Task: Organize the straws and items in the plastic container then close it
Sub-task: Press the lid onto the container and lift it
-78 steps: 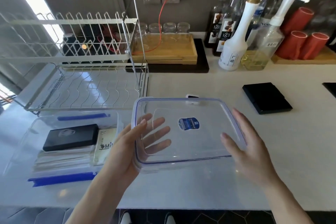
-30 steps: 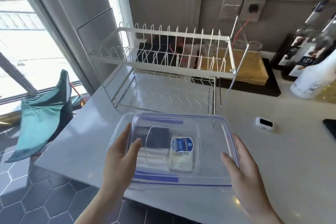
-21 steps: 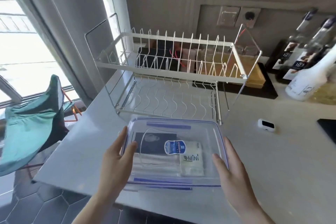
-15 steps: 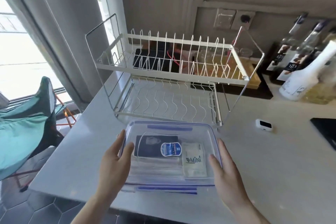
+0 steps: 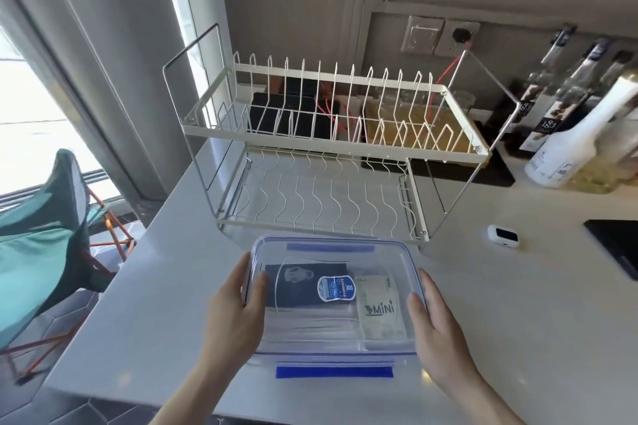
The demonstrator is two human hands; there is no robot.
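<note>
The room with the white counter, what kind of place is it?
Probably a café or home drinks counter: a wire dish rack, syrup bottles by the wall, and a lidded plastic container holding packets.

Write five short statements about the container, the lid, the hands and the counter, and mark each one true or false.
1. The clear lid sits over the plastic container. True.
2. The left hand and the right hand hold the lid at its two short sides. True.
3. The near blue latch is snapped up against the lid. False: it lies flat, sticking out toward the person.
4. The dish rack behind the container is full of plates. False: both of its tiers hold nothing.
5. A black box and a packet printed MINI show through the lid. True.
</note>
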